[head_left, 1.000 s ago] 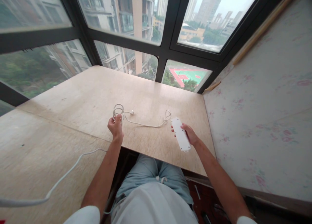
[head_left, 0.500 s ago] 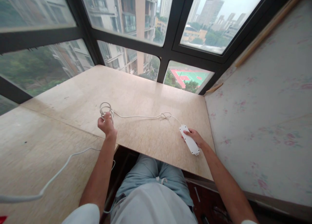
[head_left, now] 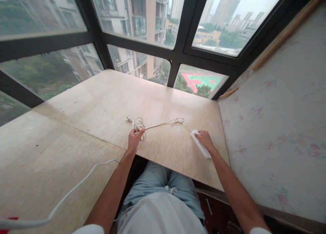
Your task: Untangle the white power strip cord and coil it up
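Note:
A white power strip (head_left: 202, 148) lies on the beige stone counter (head_left: 107, 98) near its front right corner. My right hand (head_left: 205, 140) rests on top of it, fingers curled over it. Its thin white cord (head_left: 163, 123) runs left across the counter, with a small knot (head_left: 179, 120) partway along. My left hand (head_left: 134, 139) is closed on a coiled bunch of that cord (head_left: 139, 124). The plug (head_left: 129, 119) pokes out just left of the coil.
A second, thicker white cable (head_left: 66, 196) trails across the lower counter at the left. Dark-framed windows (head_left: 175, 54) close off the far side. A flower-patterned wall (head_left: 275, 108) stands at the right. My legs sit under the counter's front edge.
My right hand lowered the power strip from the air onto the counter. My left hand swung left and then back right with the coil, pulling the cord straighter.

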The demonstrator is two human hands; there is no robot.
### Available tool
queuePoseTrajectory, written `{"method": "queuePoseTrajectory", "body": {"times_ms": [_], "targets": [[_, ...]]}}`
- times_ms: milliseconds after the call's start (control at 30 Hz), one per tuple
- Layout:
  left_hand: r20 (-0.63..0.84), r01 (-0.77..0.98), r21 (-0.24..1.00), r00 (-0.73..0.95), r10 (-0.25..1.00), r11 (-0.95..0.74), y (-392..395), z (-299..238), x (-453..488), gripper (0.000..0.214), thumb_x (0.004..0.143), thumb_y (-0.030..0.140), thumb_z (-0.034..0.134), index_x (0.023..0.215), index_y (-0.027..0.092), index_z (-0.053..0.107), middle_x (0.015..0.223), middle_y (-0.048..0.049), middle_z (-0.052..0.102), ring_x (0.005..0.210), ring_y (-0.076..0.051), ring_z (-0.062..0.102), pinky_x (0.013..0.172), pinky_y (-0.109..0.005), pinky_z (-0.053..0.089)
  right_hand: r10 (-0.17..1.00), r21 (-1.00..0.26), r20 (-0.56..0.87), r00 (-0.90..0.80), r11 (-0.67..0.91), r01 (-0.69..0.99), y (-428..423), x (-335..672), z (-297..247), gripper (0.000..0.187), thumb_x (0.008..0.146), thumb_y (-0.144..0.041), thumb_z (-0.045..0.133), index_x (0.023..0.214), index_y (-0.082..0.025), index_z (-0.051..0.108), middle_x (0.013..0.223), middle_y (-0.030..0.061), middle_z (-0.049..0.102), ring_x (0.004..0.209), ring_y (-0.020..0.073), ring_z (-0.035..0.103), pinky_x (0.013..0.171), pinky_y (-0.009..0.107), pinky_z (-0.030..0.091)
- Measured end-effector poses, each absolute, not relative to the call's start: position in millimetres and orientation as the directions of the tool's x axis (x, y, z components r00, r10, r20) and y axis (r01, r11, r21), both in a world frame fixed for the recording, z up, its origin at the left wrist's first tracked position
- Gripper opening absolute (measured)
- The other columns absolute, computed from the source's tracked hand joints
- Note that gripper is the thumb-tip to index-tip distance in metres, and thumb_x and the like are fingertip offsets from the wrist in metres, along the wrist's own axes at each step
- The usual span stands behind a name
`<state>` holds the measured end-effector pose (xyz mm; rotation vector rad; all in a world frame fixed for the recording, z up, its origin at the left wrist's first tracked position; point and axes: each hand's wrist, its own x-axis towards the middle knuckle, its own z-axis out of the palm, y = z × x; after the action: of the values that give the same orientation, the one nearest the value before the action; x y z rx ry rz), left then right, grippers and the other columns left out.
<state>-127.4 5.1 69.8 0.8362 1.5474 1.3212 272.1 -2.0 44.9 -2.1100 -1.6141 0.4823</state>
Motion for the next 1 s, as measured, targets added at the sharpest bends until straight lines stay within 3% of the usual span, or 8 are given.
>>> {"method": "queuePoseTrajectory", "body": {"times_ms": [133, 233, 433, 567, 633, 800, 900, 1000], "targets": [[-0.243, -0.091, 0.969, -0.184, 0.953, 0.229, -1, 55, -106, 0.045, 0.060, 0.050, 0.077, 0.079, 0.012, 0.062, 0.075, -0.0028, 0.062, 0.060, -0.010, 0.056, 0.058, -0.023, 0.047, 0.968, -0.531, 0.084, 0.235, -0.156, 0.833, 0, 241, 47, 0.033, 0.078, -0.031, 0.059, 0.107, -0.016, 0.065, 0.117, 0.0166, 0.059, 0.119, 0.0309, 0.049, 0.103, 0.047, 0.036], [-0.225, -0.093, 0.972, -0.079, 0.971, 0.217, -4, 50, -93, 0.051, 0.065, 0.046, 0.075, 0.102, 0.011, 0.064, 0.090, -0.0075, 0.065, 0.065, -0.012, 0.061, 0.064, -0.026, 0.051, 0.983, -0.626, 0.181, 0.044, 0.081, 0.776, -4, 196, 52, 0.036, 0.081, -0.031, 0.058, 0.115, -0.018, 0.061, 0.119, 0.0141, 0.058, 0.119, 0.0286, 0.050, 0.105, 0.049, 0.036], [0.118, 0.174, 0.977, 0.021, 0.993, -0.120, -20, 69, -69, 0.043, 0.084, 0.026, 0.056, 0.126, 0.016, 0.055, 0.118, -0.0122, 0.063, 0.072, -0.014, 0.061, 0.074, -0.034, 0.054, 0.968, -0.888, 0.188, -0.165, 0.240, 0.393, -20, 102, 74, 0.050, 0.080, -0.044, 0.067, 0.125, -0.024, 0.054, 0.126, 0.0109, 0.055, 0.116, 0.0239, 0.053, 0.094, 0.042, 0.047], [0.404, 0.451, 0.786, 0.142, 0.904, -0.422, -29, 90, -63, 0.042, 0.086, 0.009, 0.041, 0.124, 0.018, 0.058, 0.125, -0.0142, 0.060, 0.113, -0.024, 0.056, 0.095, -0.042, 0.047, 0.959, -0.939, 0.198, -0.204, 0.245, 0.240, -32, 85, 89, 0.055, 0.080, -0.039, 0.069, 0.130, -0.028, 0.051, 0.135, 0.0095, 0.051, 0.124, 0.0241, 0.049, 0.100, 0.044, 0.044], [0.447, 0.540, 0.656, 0.285, 0.848, -0.528, -31, 103, -63, 0.048, 0.083, 0.003, 0.039, 0.123, 0.020, 0.058, 0.124, -0.0137, 0.060, 0.116, -0.024, 0.055, 0.094, -0.043, 0.047, 0.958, -0.977, 0.145, -0.246, 0.177, 0.115, -39, 89, 95, 0.056, 0.079, -0.037, 0.070, 0.131, -0.029, 0.051, 0.138, 0.0086, 0.051, 0.125, 0.0244, 0.049, 0.103, 0.046, 0.042], [0.362, 0.600, 0.376, 0.607, 0.708, -0.707, -31, 134, -60, 0.048, 0.079, 0.000, 0.044, 0.117, 0.023, 0.062, 0.115, -0.0107, 0.063, 0.102, -0.024, 0.058, 0.088, -0.042, 0.047, 0.981, -0.963, 0.014, -0.194, -0.039, -0.268, -57, 110, 110, 0.051, 0.081, -0.042, 0.068, 0.128, -0.030, 0.054, 0.138, 0.0072, 0.054, 0.122, 0.0248, 0.054, 0.097, 0.044, 0.049], [0.276, 0.508, 0.275, 0.771, 0.573, -0.816, -34, 138, -48, 0.036, 0.081, 0.002, 0.047, 0.104, 0.022, 0.067, 0.115, -0.0108, 0.063, 0.102, -0.024, 0.057, 0.086, -0.041, 0.046, 0.999, -0.957, -0.002, -0.035, -0.012, -0.289, -63, 122, 118, 0.054, 0.078, -0.044, 0.070, 0.127, -0.029, 0.054, 0.133, 0.0081, 0.057, 0.113, 0.0232, 0.059, 0.090, 0.039, 0.052], [0.234, 0.426, 0.215, 0.851, 0.469, -0.879, -43, 135, -34, 0.025, 0.086, 0.007, 0.048, 0.096, 0.019, 0.067, 0.115, -0.0127, 0.062, 0.109, -0.025, 0.055, 0.085, -0.039, 0.046, 0.995, -0.975, -0.091, 0.035, -0.082, -0.205, -66, 134, 124, 0.043, 0.079, -0.041, 0.070, 0.117, -0.023, 0.061, 0.108, 0.0076, 0.068, 0.095, 0.0202, 0.065, 0.079, 0.034, 0.054]]}}
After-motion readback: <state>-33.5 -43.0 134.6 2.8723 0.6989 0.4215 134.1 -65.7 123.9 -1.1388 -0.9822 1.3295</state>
